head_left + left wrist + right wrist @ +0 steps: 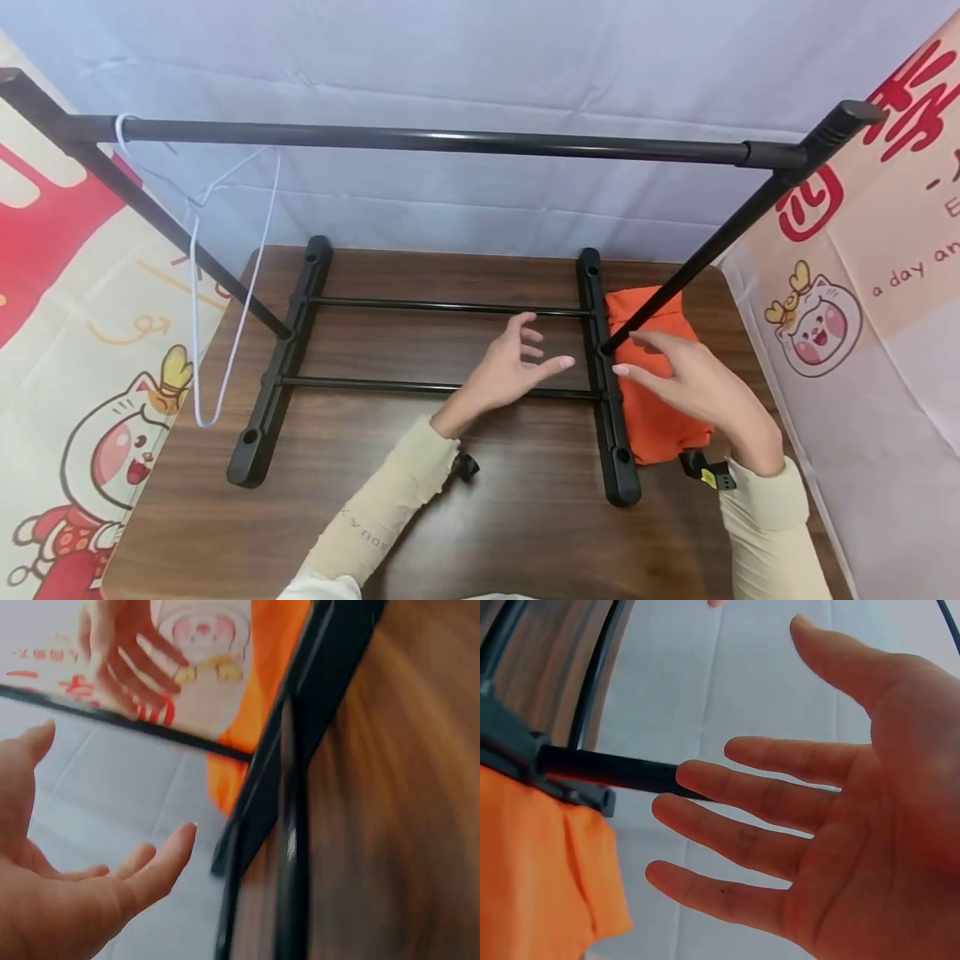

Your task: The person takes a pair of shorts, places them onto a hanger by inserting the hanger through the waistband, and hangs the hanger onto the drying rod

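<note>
Two cream sleeves [382, 500] reach in over a brown wooden table [540, 508]. The left hand [510, 367] is up over the low bars of a black rack [618, 471], with its fingers loosely bent, holding nothing. The right hand [697, 383] holds nothing too, and its fingers are spread out. It is by the rack's right post; I can't tell if it touches the post. An orange cloth [663, 429] lies folded on the table, just outside the rack's right foot, below the right hand. Up high, a white hanger [197, 325] hangs from the left end of the top bar [450, 140]. Behind it all is a pale sheet [480, 58].
</note>
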{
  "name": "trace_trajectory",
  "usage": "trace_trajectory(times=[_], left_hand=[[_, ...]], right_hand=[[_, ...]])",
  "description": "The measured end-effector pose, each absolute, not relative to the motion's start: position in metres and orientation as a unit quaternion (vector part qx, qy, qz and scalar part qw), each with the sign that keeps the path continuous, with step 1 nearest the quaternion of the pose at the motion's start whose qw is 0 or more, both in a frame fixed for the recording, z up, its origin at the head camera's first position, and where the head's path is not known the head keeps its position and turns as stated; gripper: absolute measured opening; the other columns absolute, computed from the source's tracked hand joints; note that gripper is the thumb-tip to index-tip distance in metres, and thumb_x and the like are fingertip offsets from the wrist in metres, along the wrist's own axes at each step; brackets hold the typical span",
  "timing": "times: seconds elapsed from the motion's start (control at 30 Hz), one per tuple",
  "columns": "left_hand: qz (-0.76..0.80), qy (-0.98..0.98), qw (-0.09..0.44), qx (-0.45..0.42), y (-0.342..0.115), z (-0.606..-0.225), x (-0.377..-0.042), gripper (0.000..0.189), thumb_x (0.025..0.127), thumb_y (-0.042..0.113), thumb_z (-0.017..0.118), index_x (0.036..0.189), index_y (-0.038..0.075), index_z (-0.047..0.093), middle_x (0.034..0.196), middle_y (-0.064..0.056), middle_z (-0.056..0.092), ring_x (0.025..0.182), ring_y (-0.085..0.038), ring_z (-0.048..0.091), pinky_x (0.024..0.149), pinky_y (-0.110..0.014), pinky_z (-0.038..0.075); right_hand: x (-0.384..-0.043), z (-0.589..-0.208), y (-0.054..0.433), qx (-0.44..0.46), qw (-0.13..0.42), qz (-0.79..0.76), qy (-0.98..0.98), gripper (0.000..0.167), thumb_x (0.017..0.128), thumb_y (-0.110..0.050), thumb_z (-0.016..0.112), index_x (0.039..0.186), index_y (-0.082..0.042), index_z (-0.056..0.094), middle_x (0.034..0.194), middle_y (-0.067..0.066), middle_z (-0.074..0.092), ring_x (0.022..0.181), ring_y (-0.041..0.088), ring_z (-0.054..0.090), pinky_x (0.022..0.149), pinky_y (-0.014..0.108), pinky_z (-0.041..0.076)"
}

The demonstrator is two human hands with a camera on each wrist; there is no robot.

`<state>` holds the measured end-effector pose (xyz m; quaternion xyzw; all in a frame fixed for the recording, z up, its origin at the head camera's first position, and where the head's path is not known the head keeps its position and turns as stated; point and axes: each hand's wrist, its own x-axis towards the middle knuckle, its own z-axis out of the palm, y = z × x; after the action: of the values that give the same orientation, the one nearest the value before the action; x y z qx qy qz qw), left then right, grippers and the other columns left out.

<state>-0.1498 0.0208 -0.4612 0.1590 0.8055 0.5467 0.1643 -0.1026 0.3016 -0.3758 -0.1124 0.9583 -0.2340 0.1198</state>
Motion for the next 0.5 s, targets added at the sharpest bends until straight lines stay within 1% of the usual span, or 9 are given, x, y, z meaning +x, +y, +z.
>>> trace_trajectory(times=[0.07,0.1,0.23,0.27,0.33,0.47,0.5], left_hand=[[0.554,0.800,0.179,0.149,0.032,-0.464,-0.144,0.094,0.094,0.059,0.072,0.165,0.017,0.027,0.149,-0.008,0.056,0.129,-0.025,0.066,0.098,-0.037,0.060],[0.556,0.797,0.185,0.146,0.038,-0.465,-0.141,0.091,0.094,0.060,0.071,0.164,0.018,0.030,0.150,-0.007,0.057,0.129,-0.024,0.066,0.098,-0.037,0.060],[0.571,0.781,0.214,0.132,0.059,-0.469,-0.133,0.083,0.094,0.062,0.070,0.159,0.019,0.042,0.148,-0.002,0.061,0.127,-0.015,0.066,0.098,-0.033,0.058],[0.582,0.771,0.224,0.129,0.064,-0.470,-0.132,0.082,0.094,0.062,0.070,0.158,0.019,0.044,0.147,-0.003,0.062,0.125,-0.016,0.068,0.097,-0.033,0.059],[0.611,0.741,0.247,0.128,0.073,-0.473,-0.130,0.081,0.095,0.060,0.070,0.158,0.016,0.045,0.148,-0.006,0.061,0.122,-0.018,0.071,0.099,-0.035,0.060],[0.664,0.676,0.289,0.137,0.088,-0.479,-0.129,0.079,0.100,0.050,0.068,0.161,0.008,0.040,0.156,-0.017,0.054,0.122,-0.033,0.072,0.103,-0.045,0.059],[0.670,0.666,0.298,0.139,0.091,-0.481,-0.129,0.079,0.101,0.048,0.068,0.161,0.007,0.038,0.158,-0.019,0.051,0.124,-0.035,0.071,0.104,-0.046,0.058]], right_hand=[[-0.100,-0.380,0.306,-0.106,0.123,-0.241,0.957,0.076,0.101,-0.056,0.065,0.151,0.000,0.051,0.148,0.025,0.059,0.130,0.046,0.061,0.105,0.068,0.049],[-0.099,-0.382,0.308,-0.102,0.125,-0.243,0.956,0.075,0.101,-0.056,0.064,0.151,0.000,0.051,0.148,0.025,0.059,0.130,0.047,0.061,0.105,0.068,0.050],[-0.097,-0.390,0.317,-0.086,0.126,-0.249,0.956,0.073,0.102,-0.054,0.063,0.150,-0.001,0.052,0.147,0.026,0.060,0.128,0.048,0.062,0.103,0.069,0.050],[-0.097,-0.391,0.320,-0.080,0.125,-0.251,0.957,0.072,0.102,-0.054,0.063,0.150,-0.001,0.052,0.146,0.026,0.061,0.128,0.048,0.063,0.103,0.069,0.050],[-0.096,-0.395,0.326,-0.064,0.118,-0.253,0.958,0.072,0.102,-0.054,0.063,0.149,-0.001,0.053,0.145,0.027,0.061,0.126,0.049,0.063,0.102,0.069,0.051],[-0.096,-0.402,0.335,-0.022,0.083,-0.257,0.963,0.071,0.103,-0.054,0.062,0.147,0.002,0.054,0.142,0.031,0.061,0.122,0.052,0.064,0.099,0.070,0.051],[-0.097,-0.404,0.337,-0.010,0.073,-0.255,0.964,0.071,0.103,-0.053,0.062,0.146,0.003,0.054,0.141,0.032,0.061,0.121,0.053,0.064,0.098,0.070,0.052]])
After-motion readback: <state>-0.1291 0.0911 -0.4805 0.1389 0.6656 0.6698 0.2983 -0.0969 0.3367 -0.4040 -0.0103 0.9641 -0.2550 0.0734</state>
